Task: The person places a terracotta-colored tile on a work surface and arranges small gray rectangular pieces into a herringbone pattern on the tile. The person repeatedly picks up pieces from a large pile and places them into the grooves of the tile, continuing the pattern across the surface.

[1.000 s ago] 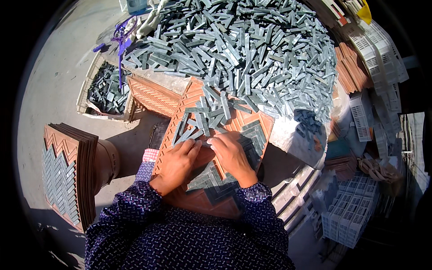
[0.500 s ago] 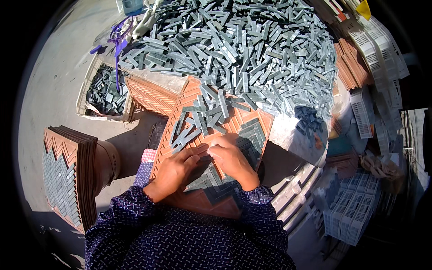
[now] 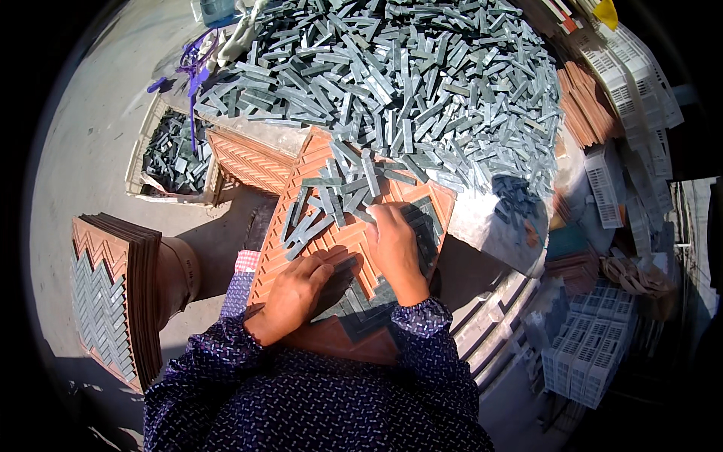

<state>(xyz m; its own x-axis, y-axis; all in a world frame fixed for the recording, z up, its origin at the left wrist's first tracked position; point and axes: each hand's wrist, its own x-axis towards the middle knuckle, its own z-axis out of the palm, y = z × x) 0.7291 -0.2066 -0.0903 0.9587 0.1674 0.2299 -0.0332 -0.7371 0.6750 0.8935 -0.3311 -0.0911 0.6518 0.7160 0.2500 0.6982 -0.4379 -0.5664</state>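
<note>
An orange tray (image 3: pixel 263 265) with herringbone grooves lies tilted in front of me, its near and right parts filled with dark green stone strips (image 3: pixel 425 226). My left hand (image 3: pixel 290 295) rests low over the grooves with curled fingers; what they hold, if anything, is hidden. Beside its fingertips a dark strip (image 3: pixel 345 265) lies against the grooves. My right hand (image 3: pixel 395 245) is higher up, its fingers together and bent at the lower edge of a heap of loose strips (image 3: pixel 346 188) on the tray. Whatever sits between those fingertips is not visible.
A big pile of stone strips (image 3: pixel 407 83) covers the work surface beyond. To the left stand a box of darker pieces (image 3: pixel 177 154) and a stack of orange trays (image 3: pixel 124 294), one filled. White plastic crates (image 3: pixel 591 346) and more orange trays (image 3: pixel 587 105) are at right.
My right hand has moved up and away from my left, toward the loose strips. My left hand has stayed nearly in place. The hands no longer meet over the grooves.
</note>
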